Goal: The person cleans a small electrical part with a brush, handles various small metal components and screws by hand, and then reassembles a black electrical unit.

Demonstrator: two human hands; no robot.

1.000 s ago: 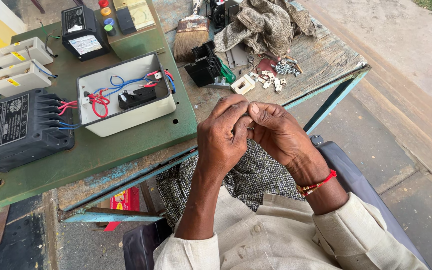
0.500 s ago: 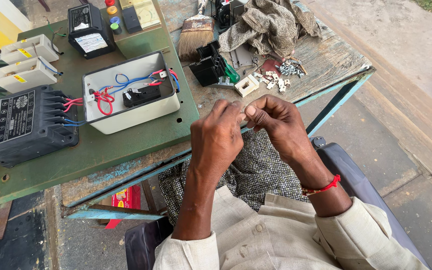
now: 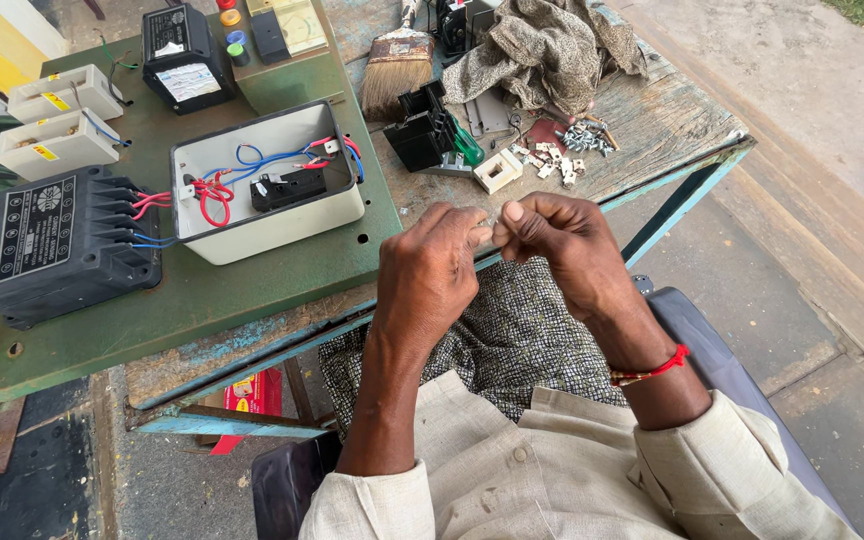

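Both hands are up in front of the chest, just off the near edge of the worn wooden table (image 3: pixel 652 110). The left hand (image 3: pixel 430 275) and right hand (image 3: pixel 562 245) meet fingertip to fingertip, curled in a pinch around something tiny. Honestly can't tell what it is, the fingers hide it completely. It sits right where the two thumbs meet, above the checked cloth on the lap (image 3: pixel 497 345). There's a red thread bracelet (image 3: pixel 652 370) on the right wrist.

Lots of clutter on the table. Nearest the hands is an open white plastic box with red and blue wires inside (image 3: pixel 267 185), sitting on a green metal panel (image 3: pixel 202 290). Left of it is a black ribbed electrical unit (image 3: pixel 57 245) with wires running into the box. Behind that are two small white fuse-type blocks (image 3: pixel 52 120) and a black meter box (image 3: pixel 184 55).

Straight ahead of the knuckles lies a small cream square switch part (image 3: pixel 497 170), then a black plastic housing (image 3: pixel 427 130), and a scatter of little white bits and screws (image 3: pixel 567 150). A crumpled brownish rag (image 3: pixel 547 50) and an old paintbrush (image 3: pixel 397 65) sit at the back. Nothing stands between the hands and the camera.
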